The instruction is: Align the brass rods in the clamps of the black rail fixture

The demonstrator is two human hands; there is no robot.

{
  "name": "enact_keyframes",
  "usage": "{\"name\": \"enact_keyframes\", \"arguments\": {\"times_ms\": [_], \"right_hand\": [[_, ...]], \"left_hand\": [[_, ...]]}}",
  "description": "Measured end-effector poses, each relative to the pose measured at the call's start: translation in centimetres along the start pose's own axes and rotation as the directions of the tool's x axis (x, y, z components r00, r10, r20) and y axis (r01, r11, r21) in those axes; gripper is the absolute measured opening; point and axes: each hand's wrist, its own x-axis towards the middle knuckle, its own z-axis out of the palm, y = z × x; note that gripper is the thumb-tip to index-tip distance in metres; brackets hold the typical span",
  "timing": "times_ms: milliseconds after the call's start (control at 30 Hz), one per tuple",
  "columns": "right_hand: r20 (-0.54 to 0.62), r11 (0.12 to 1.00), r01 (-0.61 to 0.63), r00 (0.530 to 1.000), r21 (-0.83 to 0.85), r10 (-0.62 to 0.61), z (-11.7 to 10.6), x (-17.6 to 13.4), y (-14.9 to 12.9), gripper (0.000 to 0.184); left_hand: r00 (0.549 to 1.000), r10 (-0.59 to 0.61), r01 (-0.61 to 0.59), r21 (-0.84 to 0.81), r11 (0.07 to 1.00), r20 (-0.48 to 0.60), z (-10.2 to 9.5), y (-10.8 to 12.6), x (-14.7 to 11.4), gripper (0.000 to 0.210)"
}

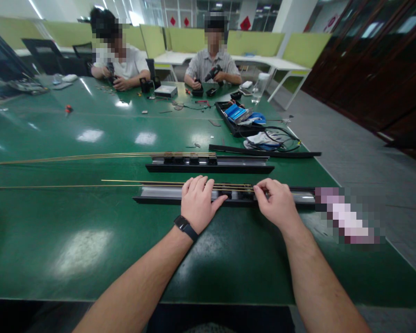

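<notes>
A long black channel rail (159, 200) with a shiny grey inside lies crosswise in front of me. Thin brass-coloured rods (152, 185) run along it and stick out far past its left end. My left hand (198, 203) lies across the rail and rods, fingers stretched out and thumb apart. My right hand (275, 201) pinches at the right ends of the rods, thumb against forefinger; the exact contact is partly hidden. Between the hands, dark blocks sit inside the rail. Behind it lies a second black rail (208, 169) with similar rods on top.
A black strip (263, 151), bundled cables (280, 138) and a black tray (234, 125) of blue parts lie beyond the rails. Across the green table (79, 212) sit two people, one holding a power drill (213, 72). A clear jug (260, 88) stands near them.
</notes>
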Motion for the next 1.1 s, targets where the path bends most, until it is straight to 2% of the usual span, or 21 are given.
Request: {"name": "enact_keyframes", "arguments": {"times_ms": [600,1100], "right_hand": [[0.007,0.997,-0.001,1.000,-0.077,0.001,0.22,-0.21,-0.62,0.018],[0.027,0.999,0.041,0.999,0.026,-0.042,0.04,-0.13,-0.33,0.015]], "left_hand": [[1.000,0.006,-0.006,0.013,1.000,0.004,-0.07,0.05,0.02,0.049],[1.000,0.007,-0.007,0.010,1.000,-0.011,0.18,-0.01,-0.04,0.049]]}}
